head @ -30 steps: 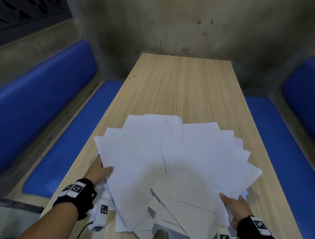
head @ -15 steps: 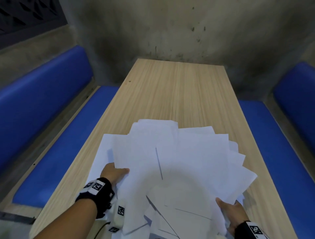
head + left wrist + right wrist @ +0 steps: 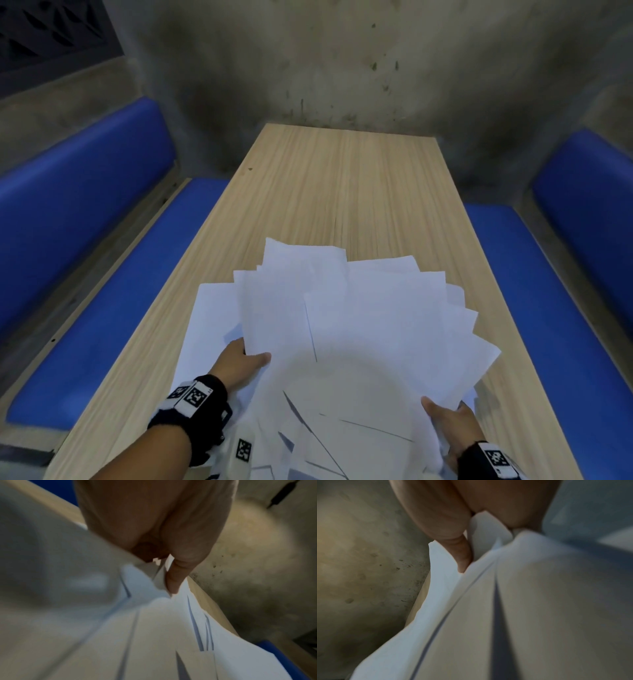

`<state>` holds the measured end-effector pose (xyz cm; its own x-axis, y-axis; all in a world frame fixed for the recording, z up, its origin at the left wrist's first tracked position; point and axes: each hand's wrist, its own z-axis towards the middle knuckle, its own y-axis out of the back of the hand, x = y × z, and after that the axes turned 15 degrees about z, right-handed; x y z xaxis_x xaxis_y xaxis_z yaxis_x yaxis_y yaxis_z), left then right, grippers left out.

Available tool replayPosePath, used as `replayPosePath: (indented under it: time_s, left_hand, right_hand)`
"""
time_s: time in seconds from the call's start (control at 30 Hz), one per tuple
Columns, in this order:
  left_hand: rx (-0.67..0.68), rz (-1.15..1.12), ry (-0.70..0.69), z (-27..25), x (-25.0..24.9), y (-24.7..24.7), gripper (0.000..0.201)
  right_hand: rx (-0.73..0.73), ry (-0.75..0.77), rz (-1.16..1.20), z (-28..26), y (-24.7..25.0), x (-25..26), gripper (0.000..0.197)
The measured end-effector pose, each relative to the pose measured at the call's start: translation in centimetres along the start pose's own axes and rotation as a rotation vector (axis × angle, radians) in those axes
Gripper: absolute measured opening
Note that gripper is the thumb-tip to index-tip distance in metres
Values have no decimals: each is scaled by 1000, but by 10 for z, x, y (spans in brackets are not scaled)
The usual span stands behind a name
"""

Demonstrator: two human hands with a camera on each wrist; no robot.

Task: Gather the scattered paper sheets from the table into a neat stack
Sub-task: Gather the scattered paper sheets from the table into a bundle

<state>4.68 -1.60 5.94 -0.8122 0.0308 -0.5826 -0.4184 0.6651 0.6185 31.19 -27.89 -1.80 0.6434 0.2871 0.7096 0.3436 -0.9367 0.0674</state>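
Note:
A fanned bundle of white paper sheets [image 3: 359,329] lies over the near half of the wooden table [image 3: 342,192]. My left hand [image 3: 245,361] grips the bundle's left edge, thumb on top and fingers hidden beneath. One sheet [image 3: 209,322] stays flat on the table to the left of that hand. My right hand [image 3: 445,418] grips the bundle's right edge, thumb on top. In the left wrist view my left hand [image 3: 171,574] pinches the sheets [image 3: 154,635]. In the right wrist view my right hand [image 3: 465,555] pinches the sheets [image 3: 522,615].
Blue padded benches [image 3: 85,260] [image 3: 565,308] run along both long sides of the table. A stained concrete wall [image 3: 342,61] stands at the table's far end. The far half of the tabletop shows bare wood.
My left hand has slid right and forward along the bundle, drawing the sheets inward. One sheet is now left uncovered at the left. The fan is narrower.

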Motion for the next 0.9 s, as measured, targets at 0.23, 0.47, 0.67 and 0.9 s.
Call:
replayPosePath:
  time_s: [0.23, 0.47, 0.67, 0.9]
  left_hand:
    - [-432, -13, -107, -22, -22, 81, 24]
    - [-556, -243, -183, -51, -35, 171, 17]
    - [-396, -384, -202, -53, -33, 150, 15]
    - [-6, -320, -190, -43, -25, 36, 54]
  right_hand:
    - [60, 33, 34, 13, 7, -7, 67]
    - [73, 67, 85, 6, 6, -5, 64]
    - [149, 132, 128, -26, -6, 16, 37]
    - [477, 160, 201, -86, -39, 55, 14]
